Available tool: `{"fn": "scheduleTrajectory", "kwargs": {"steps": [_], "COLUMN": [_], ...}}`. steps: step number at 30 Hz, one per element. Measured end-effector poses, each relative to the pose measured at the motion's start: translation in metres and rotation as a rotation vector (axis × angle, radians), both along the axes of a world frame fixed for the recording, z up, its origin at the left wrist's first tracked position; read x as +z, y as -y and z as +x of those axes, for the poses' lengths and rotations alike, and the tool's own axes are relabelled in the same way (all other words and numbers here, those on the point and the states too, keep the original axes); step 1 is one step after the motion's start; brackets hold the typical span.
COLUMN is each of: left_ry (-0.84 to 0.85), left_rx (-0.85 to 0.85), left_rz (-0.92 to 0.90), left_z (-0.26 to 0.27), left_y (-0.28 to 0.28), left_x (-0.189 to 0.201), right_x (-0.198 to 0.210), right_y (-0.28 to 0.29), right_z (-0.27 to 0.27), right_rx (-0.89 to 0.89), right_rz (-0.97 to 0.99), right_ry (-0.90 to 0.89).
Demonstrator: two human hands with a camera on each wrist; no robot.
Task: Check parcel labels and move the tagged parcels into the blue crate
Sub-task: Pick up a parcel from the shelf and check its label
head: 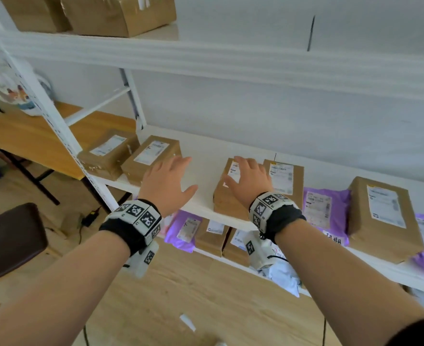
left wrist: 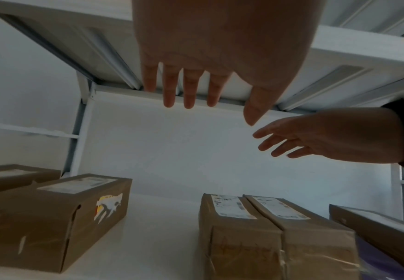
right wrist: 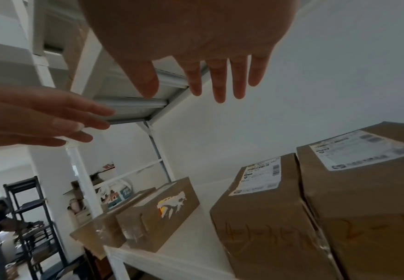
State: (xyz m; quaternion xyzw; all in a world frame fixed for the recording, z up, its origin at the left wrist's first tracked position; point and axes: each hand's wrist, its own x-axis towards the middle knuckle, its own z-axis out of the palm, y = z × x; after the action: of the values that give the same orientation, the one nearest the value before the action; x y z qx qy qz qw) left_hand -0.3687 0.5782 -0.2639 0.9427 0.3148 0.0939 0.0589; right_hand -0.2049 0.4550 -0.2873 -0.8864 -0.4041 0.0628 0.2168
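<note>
- Both hands reach over a white shelf, fingers spread wide, holding nothing.
- Left hand hovers above bare shelf; right hand above a brown parcel.
- Blue crate out of view.

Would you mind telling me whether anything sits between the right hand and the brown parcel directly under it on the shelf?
Nothing visible does: the right hand hangs open over the brown parcel, only air between them. The neighbouring parcel lies beside it, not across it.
</note>
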Motion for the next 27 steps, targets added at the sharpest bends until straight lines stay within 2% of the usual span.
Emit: {"fn": "scheduleTrajectory", "kwargs": {"steps": [4,9,16,27], "left_ry": [0.001,-0.040,-0.067,-0.236], "left_rx": [-0.003,-0.044,-0.198,-0.417], "left_rz": [0.022,-0.046,-0.090,-0.143], "left_z": [0.024,0.054,0.105,0.164], "left_y": [-0.035,-0.055,-0.068,-0.088], "left_x": [0.002,-0.016,-0.041,-0.085], "right_x": [-0.005,-0.019,-0.045,-0.064], "right_y": [-0.027,-0.035,-0.038,-0.050], "right_z": [0.022,0.045,0.068,0.078], "right_rx": [-0.029,-0.085,-0.207,-0.352], "right_rz": [-0.006,-0.049,-0.118,-0.123], "right_ry": [-0.050,-0.092,-0.166,-0.296]}}
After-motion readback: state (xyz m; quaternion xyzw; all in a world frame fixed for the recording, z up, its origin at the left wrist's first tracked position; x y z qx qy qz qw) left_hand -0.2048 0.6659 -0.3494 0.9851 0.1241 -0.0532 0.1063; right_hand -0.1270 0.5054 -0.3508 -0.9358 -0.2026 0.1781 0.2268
